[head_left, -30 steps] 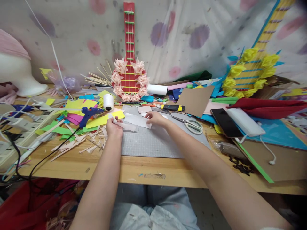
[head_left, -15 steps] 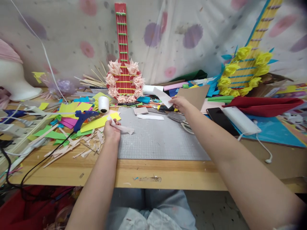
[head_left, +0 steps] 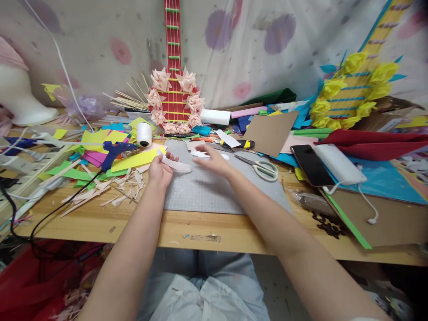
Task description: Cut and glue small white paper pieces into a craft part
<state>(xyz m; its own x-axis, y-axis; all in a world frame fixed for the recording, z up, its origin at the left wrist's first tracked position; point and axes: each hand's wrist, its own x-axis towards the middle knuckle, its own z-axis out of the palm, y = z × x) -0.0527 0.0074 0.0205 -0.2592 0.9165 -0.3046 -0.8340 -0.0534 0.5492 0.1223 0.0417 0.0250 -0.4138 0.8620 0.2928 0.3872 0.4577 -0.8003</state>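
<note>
My left hand (head_left: 159,169) pinches a pale pink paper strip (head_left: 177,165) over the left edge of the grey cutting mat (head_left: 214,191). My right hand (head_left: 211,159), blurred with motion, hovers with spread fingers and nothing in it just right of that strip, close to a small white paper piece (head_left: 207,154) lying on the mat. A larger white paper piece (head_left: 227,138) lies past the mat's far edge beside a black and yellow knife (head_left: 245,144).
Scissors (head_left: 264,168) rest on the mat's right side. A blue glue gun (head_left: 115,151), a white thread spool (head_left: 144,134), coloured paper scraps, a red paper guitar (head_left: 174,96), brown cardboard (head_left: 269,131), a phone (head_left: 309,164) and a white power bank (head_left: 337,163) crowd the wooden table (head_left: 187,229).
My right hand carried the larger white paper piece to the far right, dropped it past the mat, and has swung back empty toward the strip. My left hand has kept holding the strip.
</note>
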